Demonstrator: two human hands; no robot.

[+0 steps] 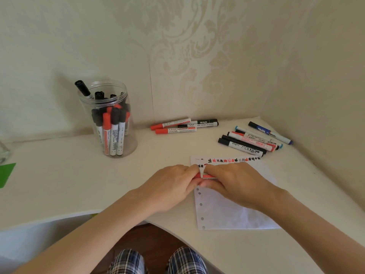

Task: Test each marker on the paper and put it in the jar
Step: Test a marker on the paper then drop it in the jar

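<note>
Both hands meet over the top left corner of the paper [237, 210]. Left hand [169, 184] and right hand [235, 182] both clenched round one red marker [206, 176], held level just above the sheet, only a short stretch of barrel showing between the fingers. Judging by the grip, a cap being pulled off or pushed on; which one, cannot tell.

Handling, as a judgement: light, stiff plastic barrel, smooth and somewhat slippery, not fragile. Best held at mid-barrel with one hand and by the cap with the other, pulling straight along the axis. For dropping into the jar [107, 117], a pinch near one end and a vertical feed into the opening, crowded already.

Counts: one sheet of paper, with one full row of red and black test marks along its top edge and the start of a second. One clear jar, holding roughly a dozen markers, exact number hidden by overlap. On the worktop [59, 184], a far group [183, 125] of about four and a right group [254, 140] of about five or six, overlapping. One marker in hand.
</note>
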